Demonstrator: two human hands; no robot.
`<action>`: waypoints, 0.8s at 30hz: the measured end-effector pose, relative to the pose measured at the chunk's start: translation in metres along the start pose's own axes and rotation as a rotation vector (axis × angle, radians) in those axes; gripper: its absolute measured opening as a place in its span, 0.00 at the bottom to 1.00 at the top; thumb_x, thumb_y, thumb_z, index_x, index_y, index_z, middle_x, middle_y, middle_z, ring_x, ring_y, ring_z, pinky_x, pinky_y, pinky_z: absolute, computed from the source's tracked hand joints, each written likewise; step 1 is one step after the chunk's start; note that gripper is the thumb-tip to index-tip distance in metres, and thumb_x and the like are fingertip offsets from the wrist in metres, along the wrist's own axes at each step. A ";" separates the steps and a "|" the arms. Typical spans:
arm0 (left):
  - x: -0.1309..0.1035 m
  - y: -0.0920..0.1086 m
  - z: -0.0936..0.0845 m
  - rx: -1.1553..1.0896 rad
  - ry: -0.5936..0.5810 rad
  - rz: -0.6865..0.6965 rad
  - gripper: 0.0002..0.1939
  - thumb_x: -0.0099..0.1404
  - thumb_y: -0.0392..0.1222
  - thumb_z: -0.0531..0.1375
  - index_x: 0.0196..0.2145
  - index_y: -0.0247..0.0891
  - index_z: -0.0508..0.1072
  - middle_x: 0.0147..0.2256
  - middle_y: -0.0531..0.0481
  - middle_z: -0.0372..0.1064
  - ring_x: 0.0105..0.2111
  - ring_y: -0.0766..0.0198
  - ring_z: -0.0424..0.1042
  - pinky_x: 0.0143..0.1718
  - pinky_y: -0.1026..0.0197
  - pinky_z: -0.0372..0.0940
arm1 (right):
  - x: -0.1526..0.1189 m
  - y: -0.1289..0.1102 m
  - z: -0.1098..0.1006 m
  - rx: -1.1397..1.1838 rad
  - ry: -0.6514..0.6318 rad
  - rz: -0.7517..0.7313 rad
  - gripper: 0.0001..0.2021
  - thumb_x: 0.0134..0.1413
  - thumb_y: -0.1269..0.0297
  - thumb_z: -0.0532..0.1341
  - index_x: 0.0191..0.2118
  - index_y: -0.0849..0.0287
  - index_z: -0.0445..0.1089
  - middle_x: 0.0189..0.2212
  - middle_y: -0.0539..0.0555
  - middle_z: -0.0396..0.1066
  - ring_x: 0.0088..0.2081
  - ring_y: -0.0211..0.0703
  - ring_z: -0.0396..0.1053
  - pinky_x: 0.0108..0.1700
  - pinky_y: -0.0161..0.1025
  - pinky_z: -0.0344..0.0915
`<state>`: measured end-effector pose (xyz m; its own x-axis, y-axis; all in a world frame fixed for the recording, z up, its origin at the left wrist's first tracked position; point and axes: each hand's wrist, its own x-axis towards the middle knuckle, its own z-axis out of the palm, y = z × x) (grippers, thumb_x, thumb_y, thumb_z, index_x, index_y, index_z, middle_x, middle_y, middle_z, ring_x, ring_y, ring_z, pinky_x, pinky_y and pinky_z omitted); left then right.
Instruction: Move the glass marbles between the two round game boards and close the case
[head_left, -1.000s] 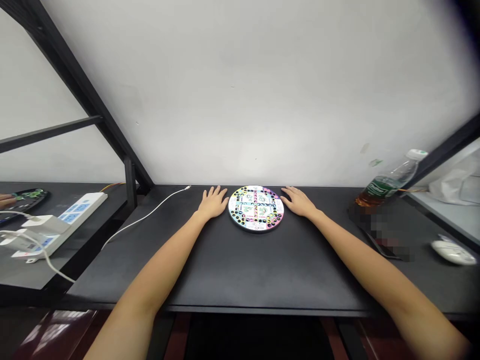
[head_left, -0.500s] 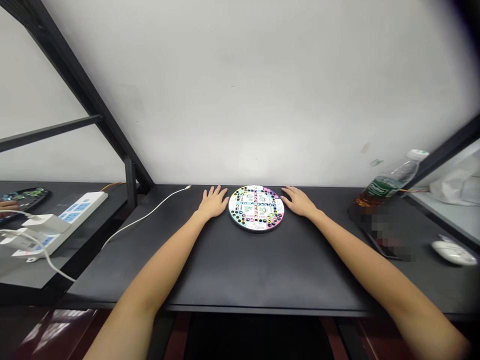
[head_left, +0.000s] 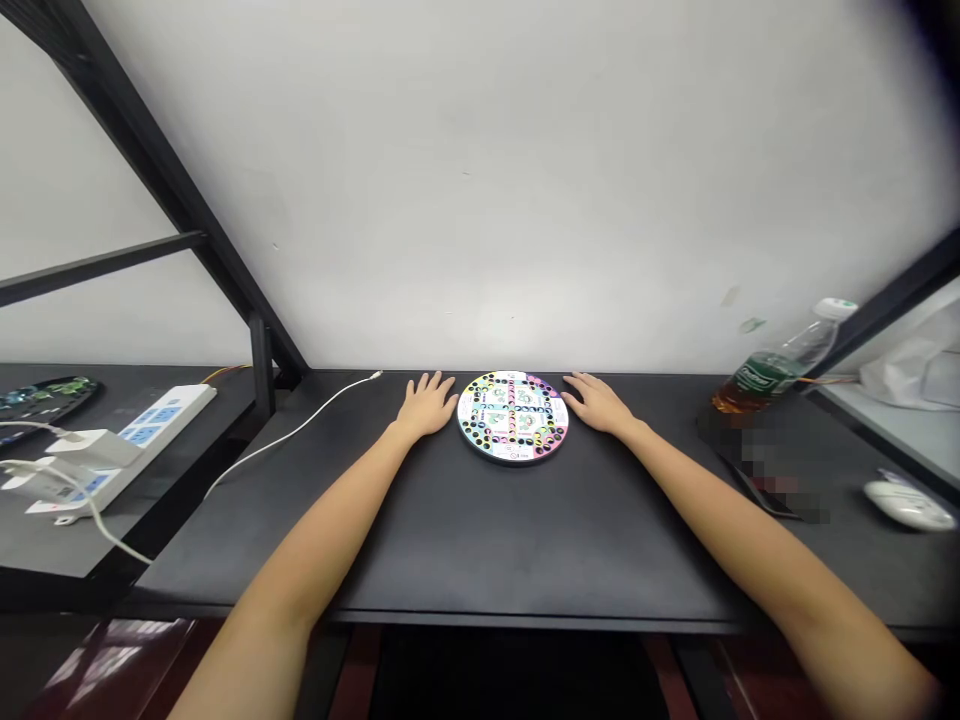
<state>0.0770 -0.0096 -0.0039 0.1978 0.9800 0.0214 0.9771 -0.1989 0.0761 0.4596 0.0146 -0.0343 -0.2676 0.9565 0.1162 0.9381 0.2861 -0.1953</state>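
Observation:
A round, colourful game board (head_left: 513, 416) with dark dots around its rim and along a cross in its middle lies flat on the black table (head_left: 517, 550). My left hand (head_left: 427, 404) rests palm down on the table just left of the board, fingers spread. On the board's other side my right hand (head_left: 598, 402) lies flat too, its fingers stretched out close to the rim. Neither hand holds anything. Both arms reach in from the bottom corners of the view.
A white cable (head_left: 300, 425) runs across the table's left side. Beyond it lie a power strip (head_left: 161, 425) with plugs and a dark patterned oval thing (head_left: 52, 400). To the right stand a drink bottle (head_left: 780, 360), a blurred dark item and a white mouse (head_left: 910, 502). A wall (head_left: 487, 200) rises behind.
Another person's hand over the dark oval thing at the far left has gone from view. My hands and the game board have not moved.

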 end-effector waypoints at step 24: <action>0.000 0.000 0.000 -0.021 -0.001 0.001 0.32 0.73 0.58 0.40 0.69 0.44 0.54 0.71 0.44 0.44 0.70 0.44 0.43 0.67 0.36 0.42 | 0.000 0.002 0.002 0.004 0.005 -0.005 0.32 0.68 0.45 0.45 0.67 0.60 0.60 0.68 0.61 0.54 0.69 0.56 0.50 0.69 0.53 0.48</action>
<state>0.0768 -0.0099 -0.0041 0.1986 0.9799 0.0208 0.9750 -0.1997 0.0972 0.4610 0.0157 -0.0367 -0.2715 0.9546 0.1223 0.9357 0.2915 -0.1987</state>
